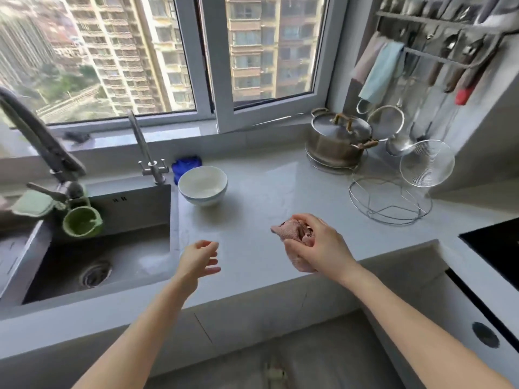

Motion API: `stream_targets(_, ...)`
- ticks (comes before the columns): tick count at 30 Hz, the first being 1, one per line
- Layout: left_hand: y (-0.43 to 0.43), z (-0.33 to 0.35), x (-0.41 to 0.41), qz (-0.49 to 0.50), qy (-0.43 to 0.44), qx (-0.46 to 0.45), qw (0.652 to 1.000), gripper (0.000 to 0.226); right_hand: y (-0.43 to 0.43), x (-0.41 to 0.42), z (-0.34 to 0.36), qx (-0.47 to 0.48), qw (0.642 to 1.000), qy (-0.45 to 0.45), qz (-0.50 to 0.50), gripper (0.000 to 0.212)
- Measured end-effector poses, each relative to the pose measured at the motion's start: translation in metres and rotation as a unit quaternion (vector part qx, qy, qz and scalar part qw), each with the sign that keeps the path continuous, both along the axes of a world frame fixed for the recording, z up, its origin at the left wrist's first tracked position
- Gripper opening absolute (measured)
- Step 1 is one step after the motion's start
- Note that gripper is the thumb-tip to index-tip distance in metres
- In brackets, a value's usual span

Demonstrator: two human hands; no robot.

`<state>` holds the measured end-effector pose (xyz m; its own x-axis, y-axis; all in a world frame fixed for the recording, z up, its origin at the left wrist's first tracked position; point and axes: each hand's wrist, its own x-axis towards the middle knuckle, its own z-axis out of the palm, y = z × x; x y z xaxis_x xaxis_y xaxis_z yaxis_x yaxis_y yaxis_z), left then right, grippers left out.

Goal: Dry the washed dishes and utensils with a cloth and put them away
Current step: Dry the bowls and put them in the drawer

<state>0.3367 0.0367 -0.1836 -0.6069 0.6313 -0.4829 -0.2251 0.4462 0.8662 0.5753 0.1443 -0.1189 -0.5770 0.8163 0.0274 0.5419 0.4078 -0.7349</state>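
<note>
i'm judging this as the start of a drying step. i'm holding my left hand [200, 258] above the front of the table [266, 186], fingers loosely spread and gripping nothing. i'm bunching the pink cloth [292, 230] in my right hand [317, 245], fingers curled round it, just over the table. farther back, the white bowl [202, 185] is sitting upright beside the sink [134, 209] corner, apart from both hands. next, i think the empty hand needs to be reaching forward and lifting the bowl to the cloth.

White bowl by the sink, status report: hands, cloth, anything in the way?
Left hand open, empty. Right hand grips crumpled pink cloth. White ceramic bowl upright, untouched. Nothing between hands and bowl.
</note>
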Motion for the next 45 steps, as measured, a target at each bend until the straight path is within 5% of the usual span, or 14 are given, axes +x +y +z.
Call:
stream_targets(9, 0.115, -0.021, -0.126, 0.186, -0.229, 0.033, 0.955, 0.052, 0.124, -0.156, -0.014, -0.048, 0.996, 0.017, 0.07, 0.048)
stream_targets(13, 0.149, -0.039, -0.157, 0.222, -0.29, 0.038, 0.93, 0.043, 0.165, -0.2, -0.027, -0.071, 0.994, -0.007, 0.082, 0.047)
stream_targets(17, 0.165, -0.055, -0.17, 0.213, -0.279, 0.036, 0.936, 0.027, 0.187, -0.229, -0.042, -0.091, 0.992, -0.038, 0.083, 0.049)
stream_targets(21, 0.17, -0.063, -0.185, 0.192, -0.272, 0.037, 0.942, 0.051, 0.191, -0.248, -0.051, -0.102, 0.991, -0.047, 0.075, 0.045)
stream_targets(28, 0.096, -0.048, -0.233, 0.121, -0.308, -0.025, 0.943, 0.046, 0.155, -0.277, -0.036, -0.068, 0.997, 0.047, 0.003, 0.036)
stream_targets(32, 0.046, -0.03, -0.26, 0.062, -0.273, -0.002, 0.96, 0.052, 0.085, -0.335, -0.026, 0.017, 0.987, 0.072, 0.141, 0.045)
stream_targets(36, 0.001, -0.023, -0.288, 0.04, -0.21, 0.071, 0.974, 0.037, 0.017, -0.398, -0.054, 0.211, 0.874, -0.23, 0.371, 0.059)
stream_targets(38, -0.024, -0.022, -0.303, 0.015, -0.205, 0.087, 0.975, 0.042, -0.006, -0.41, -0.061, 0.297, 0.834, -0.217, 0.412, 0.051)
stream_targets(41, -0.05, -0.018, -0.321, 0.027, -0.203, 0.118, 0.972, 0.045, -0.035, -0.431, -0.063, 0.299, 0.813, -0.169, 0.47, 0.044)
stream_targets(45, -0.06, -0.007, -0.336, 0.049, -0.184, 0.114, 0.975, 0.059, -0.046, -0.454, -0.061, 0.345, 0.745, -0.253, 0.512, 0.05)
